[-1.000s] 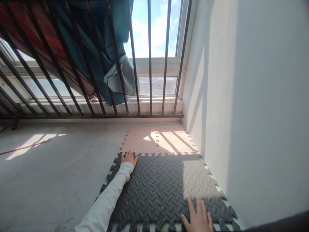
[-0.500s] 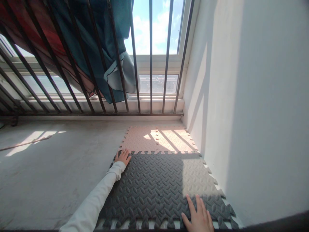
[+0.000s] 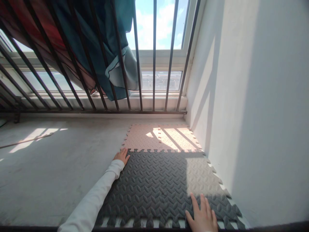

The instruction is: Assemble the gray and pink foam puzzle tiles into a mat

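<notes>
A black foam puzzle mat with a raised tread pattern lies flat on the floor in front of me. Beyond it, pink foam mats meet its far edge along a toothed seam. My left hand rests at the far left corner of the black mat, close to that seam, with its fingers lying over the edge. Near the mat's front right, my right hand lies palm down with its fingers spread. Neither hand holds anything.
A white wall rises along the mats' right side. Dark metal railings stand at the back, with teal cloth hanging behind them by the window. On the left, a thin stick lies on the grey floor.
My left hand has shifted slightly outward at the mat's corner, its fingers now more over the edge. My right hand stays on the mat. The whole view has shifted a little.
</notes>
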`<state>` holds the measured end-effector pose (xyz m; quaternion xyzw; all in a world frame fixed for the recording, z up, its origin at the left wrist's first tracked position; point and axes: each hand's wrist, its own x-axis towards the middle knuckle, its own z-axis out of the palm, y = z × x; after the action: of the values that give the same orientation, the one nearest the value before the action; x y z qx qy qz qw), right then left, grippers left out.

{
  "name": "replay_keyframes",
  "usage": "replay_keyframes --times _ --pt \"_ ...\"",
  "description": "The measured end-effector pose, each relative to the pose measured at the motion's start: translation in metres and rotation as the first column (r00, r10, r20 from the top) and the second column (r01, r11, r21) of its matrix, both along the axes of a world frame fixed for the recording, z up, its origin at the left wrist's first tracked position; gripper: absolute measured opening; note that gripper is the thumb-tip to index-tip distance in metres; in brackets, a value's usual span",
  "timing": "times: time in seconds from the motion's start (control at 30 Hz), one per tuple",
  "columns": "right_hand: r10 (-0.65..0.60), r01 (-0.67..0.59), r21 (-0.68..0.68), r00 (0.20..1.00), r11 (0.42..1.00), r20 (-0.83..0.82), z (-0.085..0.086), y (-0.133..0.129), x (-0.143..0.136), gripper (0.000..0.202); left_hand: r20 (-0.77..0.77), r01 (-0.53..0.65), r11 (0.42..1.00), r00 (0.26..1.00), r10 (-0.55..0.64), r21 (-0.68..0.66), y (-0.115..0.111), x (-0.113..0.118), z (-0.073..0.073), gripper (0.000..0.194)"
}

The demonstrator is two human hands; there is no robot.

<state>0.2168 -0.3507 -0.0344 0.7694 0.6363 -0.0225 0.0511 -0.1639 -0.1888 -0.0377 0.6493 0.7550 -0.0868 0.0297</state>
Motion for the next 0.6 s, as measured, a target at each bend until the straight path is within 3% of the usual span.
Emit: replay_keyframes --times 0.2,0.33,0.43,0.5,0.6 --pt "0.036 -0.037 0.021 0.999 0.999 0.004 0.006 -0.004 0.005 0.052 0.021 -0.046 0.997 0.999 0.048 -0.067 0.006 -0.001 0.003 0.055" --pt "0.053 -0.053 0.02 0.998 0.998 0.018 0.012 -0.004 0.006 0.051 0.039 -0.1 0.986 0.994 0.106 -0.137 0.015 0.006 0.019 0.057" --pt "0.033 -0.033 0.036 0.999 0.999 0.026 0.017 0.001 0.004 0.045 0.023 -0.092 0.993 0.995 0.094 -0.074 0.031 0.038 0.036 0.056" --pt "0.004 -0.006 0.053 1.0 0.999 0.031 0.019 0.007 0.001 0.042 0.088 0.053 0.998 0.995 -0.051 -0.024 0.046 0.072 0.041 0.052" --pt "-0.022 0.019 0.075 0.999 0.997 0.037 0.019 0.018 -0.002 0.043 0.223 0.244 0.968 0.948 -0.227 -0.052 0.073 0.126 0.035 0.05"
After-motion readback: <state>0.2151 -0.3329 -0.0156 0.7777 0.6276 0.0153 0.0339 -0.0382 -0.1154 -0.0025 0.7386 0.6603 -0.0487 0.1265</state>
